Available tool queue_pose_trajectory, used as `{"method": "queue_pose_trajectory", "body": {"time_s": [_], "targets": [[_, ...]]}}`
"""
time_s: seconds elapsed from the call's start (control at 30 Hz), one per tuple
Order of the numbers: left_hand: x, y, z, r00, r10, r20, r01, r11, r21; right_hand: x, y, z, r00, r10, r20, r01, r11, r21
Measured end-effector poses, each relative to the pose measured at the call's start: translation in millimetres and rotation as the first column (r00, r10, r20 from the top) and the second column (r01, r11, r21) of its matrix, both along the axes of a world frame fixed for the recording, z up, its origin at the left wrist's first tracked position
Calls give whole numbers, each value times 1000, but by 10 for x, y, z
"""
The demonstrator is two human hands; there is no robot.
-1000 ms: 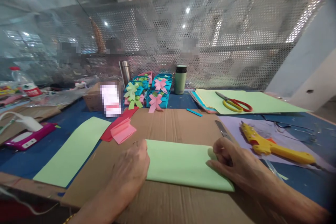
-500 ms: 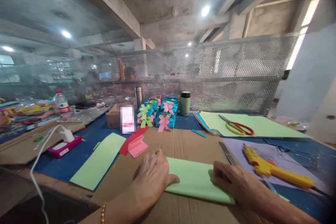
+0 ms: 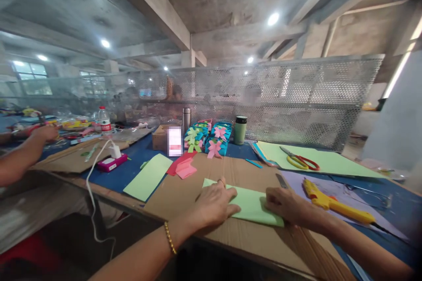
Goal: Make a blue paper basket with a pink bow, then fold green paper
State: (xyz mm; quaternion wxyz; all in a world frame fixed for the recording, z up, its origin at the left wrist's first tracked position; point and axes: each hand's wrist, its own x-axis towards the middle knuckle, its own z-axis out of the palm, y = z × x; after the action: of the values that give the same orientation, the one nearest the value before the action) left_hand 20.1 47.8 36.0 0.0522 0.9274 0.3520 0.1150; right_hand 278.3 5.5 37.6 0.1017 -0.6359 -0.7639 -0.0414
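A folded light green paper sheet (image 3: pixel 251 203) lies on a brown cardboard mat (image 3: pixel 237 237) in front of me. My left hand (image 3: pixel 214 204) lies flat on the sheet's left half, fingers stretched out, a ring on one finger. My right hand (image 3: pixel 283 204) presses on the sheet's right end with its fingers curled down against the paper. Neither hand lifts the sheet off the cardboard.
A yellow glue gun (image 3: pixel 332 204) and a metal blade (image 3: pixel 281 181) lie right of my hands. Scissors (image 3: pixel 300 160) rest on a green sheet (image 3: pixel 329 162). Blue boxes with paper bows (image 3: pixel 207 138), a green cup (image 3: pixel 240 130), pink folded paper (image 3: pixel 184 169) and another green sheet (image 3: pixel 148 175) lie behind. Another person's arm (image 3: pixel 20 158) is at far left.
The view has tilted up and pulled back, showing more ceiling. My left hand slid rightwards along the green sheet, from its left end onto its middle. My right hand stayed at the right end.
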Motion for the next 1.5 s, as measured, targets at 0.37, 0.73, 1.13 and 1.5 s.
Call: {"method": "queue_pose_trajectory", "body": {"time_s": [0.37,0.73,1.13,1.5], "targets": [[-47,51,-138,995,-12,99,20,997,-75,-863,-586,-111,937,265,228,-287,956,69],[-35,70,-139,996,13,86,-5,996,-86,-430,-1080,14,920,92,382,-157,977,141],[96,-201,-3,990,140,-23,-141,989,-46,-767,-860,-271,962,185,200,-208,973,98],[-185,-205,-56,961,249,-121,-246,968,47,-670,-838,-312,963,223,153,-243,962,127]]}}
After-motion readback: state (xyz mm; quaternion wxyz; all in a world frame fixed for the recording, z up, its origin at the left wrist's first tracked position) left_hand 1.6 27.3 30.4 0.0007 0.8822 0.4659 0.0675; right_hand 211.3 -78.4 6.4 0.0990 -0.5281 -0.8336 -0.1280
